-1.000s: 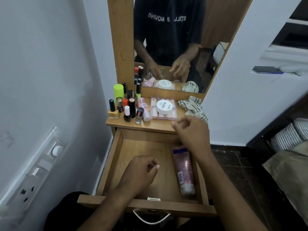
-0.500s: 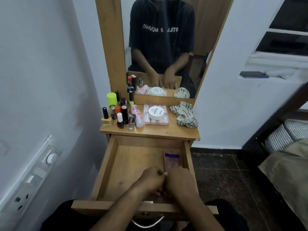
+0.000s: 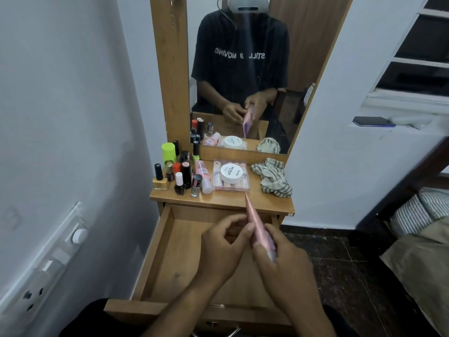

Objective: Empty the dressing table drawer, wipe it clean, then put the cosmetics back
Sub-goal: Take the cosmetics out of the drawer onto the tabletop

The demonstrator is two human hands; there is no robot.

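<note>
Pink tube (image 3: pixel 258 229) held above open drawer (image 3: pixel 155 251), gripped by right hand (image 3: pixel 281 261); left hand (image 3: pixel 223 246) fingers curled at tube's side, contact not clearly seen. Risk judged: tube tip at 12 o'clock could knock bottles (image 3: pixel 179 173) or palette case (image 3: pixel 230 177). Striped cloth (image 3: pixel 272 177) lies at 1 o'clock on wooden tabletop (image 3: pixel 218 199); mirror (image 3: pixel 243 69) behind; white wall at 9 o'clock.

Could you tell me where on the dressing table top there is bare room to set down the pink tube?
Bare wood lies along the front edge of the table top, between the clear box and the drawer. The left is crowded with nail polish bottles; the striped cloth fills the right. The right hand grips the pink tube.
</note>
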